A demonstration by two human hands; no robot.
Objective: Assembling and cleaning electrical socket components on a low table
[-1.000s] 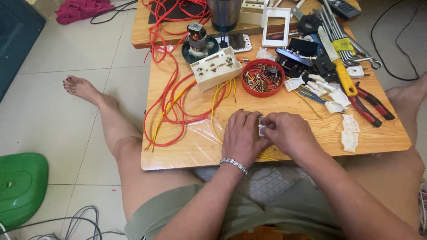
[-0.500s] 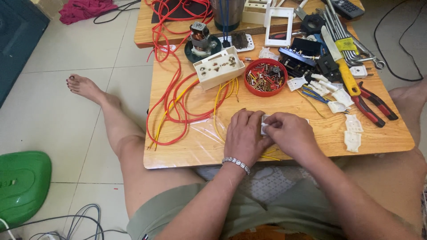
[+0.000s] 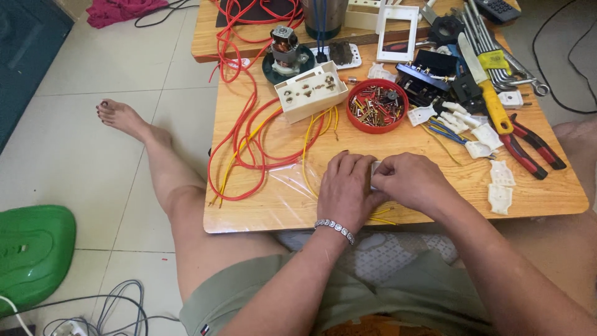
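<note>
My left hand (image 3: 346,190) and my right hand (image 3: 410,182) meet at the near edge of a low wooden table (image 3: 261,205). Together they close around a small white plastic part (image 3: 375,175), of which only a sliver shows between the fingers. A silver bracelet (image 3: 334,228) circles my left wrist. Yellow wires (image 3: 309,158) run from under my hands toward a cream socket box (image 3: 310,93). A clear plastic sheet (image 3: 292,186) lies just left of my left hand.
Red wires (image 3: 249,127) loop over the table's left half. A red bowl of screws (image 3: 376,106), red-handled pliers (image 3: 528,146), a yellow-handled knife (image 3: 491,93), white plastic pieces (image 3: 500,186) and a small motor (image 3: 285,46) crowd the far side. A green object (image 3: 31,252) lies on the floor.
Both hands stay pressed together on the small white part at the table's near edge; the fingers shift slightly. The view has drifted a little.
</note>
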